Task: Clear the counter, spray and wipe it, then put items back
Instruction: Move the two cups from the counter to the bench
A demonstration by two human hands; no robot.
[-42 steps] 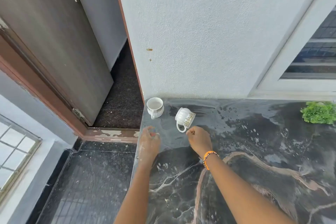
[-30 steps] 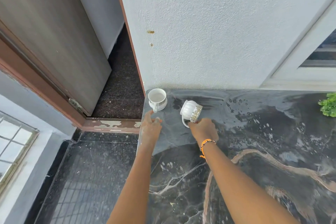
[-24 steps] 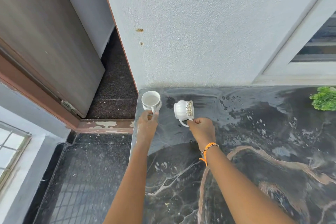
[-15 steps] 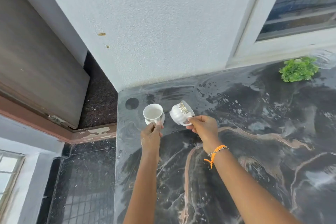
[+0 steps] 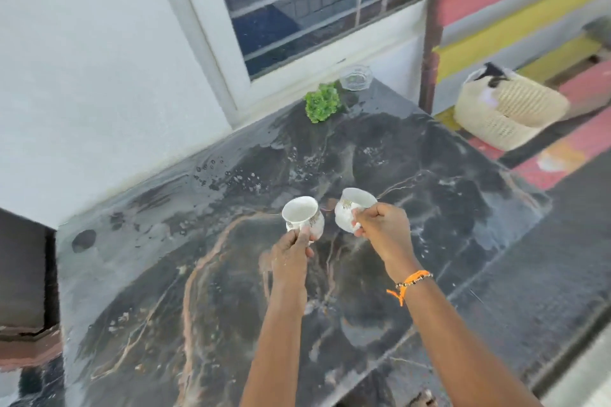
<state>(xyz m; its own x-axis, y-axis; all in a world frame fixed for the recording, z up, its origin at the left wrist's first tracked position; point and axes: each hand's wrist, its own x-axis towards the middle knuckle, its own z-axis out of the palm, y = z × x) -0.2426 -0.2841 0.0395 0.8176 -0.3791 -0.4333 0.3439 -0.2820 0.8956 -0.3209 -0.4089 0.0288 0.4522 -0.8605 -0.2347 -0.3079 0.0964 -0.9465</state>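
An empty white cup [image 5: 302, 215] pinched in each hand's grip: left hand [image 5: 292, 253], right hand [image 5: 385, 225].

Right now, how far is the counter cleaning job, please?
Early clearing stage. In hand: the left hand grips one white cup and the right hand grips the other cup, both lifted above the counter. Left: the green plant and glass bowl remain there. The counter is wet, but wiping and putting back remain.

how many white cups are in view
2. One white cup is held in the left hand, the other white cup in the right hand, both above the counter.
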